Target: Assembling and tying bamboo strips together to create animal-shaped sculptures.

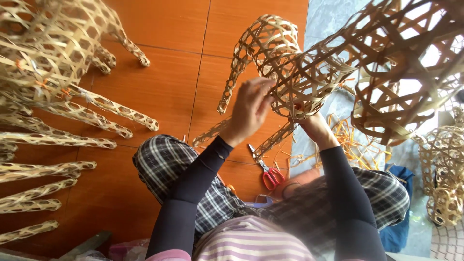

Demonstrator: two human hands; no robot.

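At centre frame, left hand (250, 107) raised against the open end of a woven bamboo animal figure (285, 67), fingers curled and pressed together on the loose strip ends at its rim. Right hand (311, 121) lower and mostly hidden behind the weave; it appears to grip the underside of the figure, but how far its fingers are closed cannot be told. Both forearms in dark long sleeves. Figure held up in the air above the lap, slim woven legs hanging down toward the floor, its open lattice of pale flat strips.

Below the hands: checked trousers on crossed legs, striped top at the bottom edge. Red-handled scissors (268, 171) lie on the floor between the knees, just under the figure's legs. Loose bamboo offcuts (350, 145) scattered near the right knee.

Floor of orange-brown tiles (159, 87), meeting a grey stone strip on the right. More woven figures (53, 72) lie at the left, legs pointing toward the person. A large open-weave piece (406, 63) fills the upper right, close to the camera; smaller woven forms (444, 179) sit at the right edge.
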